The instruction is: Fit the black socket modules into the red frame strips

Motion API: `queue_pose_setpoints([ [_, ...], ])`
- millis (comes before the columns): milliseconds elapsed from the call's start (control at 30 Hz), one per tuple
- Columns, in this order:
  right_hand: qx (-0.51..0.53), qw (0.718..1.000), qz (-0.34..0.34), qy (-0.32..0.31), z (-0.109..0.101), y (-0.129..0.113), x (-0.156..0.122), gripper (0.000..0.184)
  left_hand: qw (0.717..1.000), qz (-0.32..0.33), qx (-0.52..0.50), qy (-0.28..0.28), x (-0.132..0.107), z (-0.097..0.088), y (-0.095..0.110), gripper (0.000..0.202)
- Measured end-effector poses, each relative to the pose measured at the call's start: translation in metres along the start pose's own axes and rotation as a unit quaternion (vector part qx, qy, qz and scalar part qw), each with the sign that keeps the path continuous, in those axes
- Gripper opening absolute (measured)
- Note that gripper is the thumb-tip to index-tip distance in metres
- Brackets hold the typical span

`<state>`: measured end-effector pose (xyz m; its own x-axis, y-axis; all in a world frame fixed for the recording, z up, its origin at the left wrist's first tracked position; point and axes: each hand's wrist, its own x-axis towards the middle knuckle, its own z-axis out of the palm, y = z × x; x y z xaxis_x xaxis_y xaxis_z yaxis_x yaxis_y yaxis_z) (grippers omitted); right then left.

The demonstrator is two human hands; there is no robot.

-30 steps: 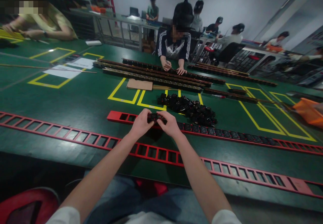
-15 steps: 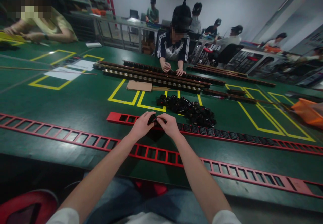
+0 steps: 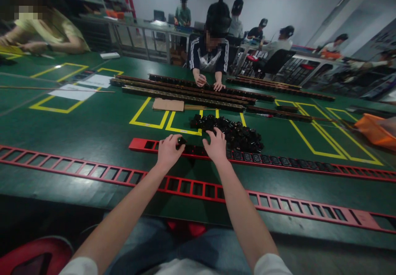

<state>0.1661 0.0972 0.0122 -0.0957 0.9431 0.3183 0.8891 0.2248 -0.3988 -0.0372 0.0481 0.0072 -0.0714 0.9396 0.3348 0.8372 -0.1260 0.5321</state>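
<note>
My left hand (image 3: 167, 151) rests on the far red slotted strip (image 3: 144, 144), fingers pinched on a small black socket part (image 3: 181, 141) over a slot. My right hand (image 3: 216, 145) reaches forward with fingers spread, its tips at the near edge of the pile of black socket parts (image 3: 235, 133). To the right of my hands the far red strip (image 3: 278, 162) is filled with black parts; the slots to the left are bare. A second red slotted strip (image 3: 192, 188) runs across the table under my forearms.
The green table (image 3: 102, 126) carries yellow marked boxes, a cardboard piece (image 3: 168, 104) and long dark strips (image 3: 192, 93). A person opposite works on those strips. An orange bin (image 3: 375, 130) sits at the right edge. Other people sit at the far left and behind.
My hands, together on one black part before, have parted. The left stays at the strip with the part; the right has moved forward to the pile.
</note>
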Motion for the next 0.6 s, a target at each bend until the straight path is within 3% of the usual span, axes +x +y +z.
queue_pose_setpoints([
  [67, -0.035, 0.998, 0.041, -0.028, -0.003, 0.005, 0.002, 0.040, 1.000, -0.019, 0.024, 0.004, 0.000, -0.002, 0.001, 0.030],
  [233, -0.070, 0.992, 0.034, -0.096, -0.003, 0.007, 0.003, 0.044, 1.000, -0.019, 0.024, -0.002, 0.000, 0.002, -0.001, 0.033],
  [467, -0.097, 0.990, 0.047, -0.096, -0.002, 0.003, 0.003, 0.044, 0.994, 0.045, -0.029, -0.091, -0.002, 0.014, -0.004, 0.046],
  [600, -0.091, 0.993, 0.045, -0.062, -0.003, 0.002, 0.000, 0.045, 0.998, 0.018, -0.015, -0.064, 0.000, 0.010, -0.009, 0.053],
])
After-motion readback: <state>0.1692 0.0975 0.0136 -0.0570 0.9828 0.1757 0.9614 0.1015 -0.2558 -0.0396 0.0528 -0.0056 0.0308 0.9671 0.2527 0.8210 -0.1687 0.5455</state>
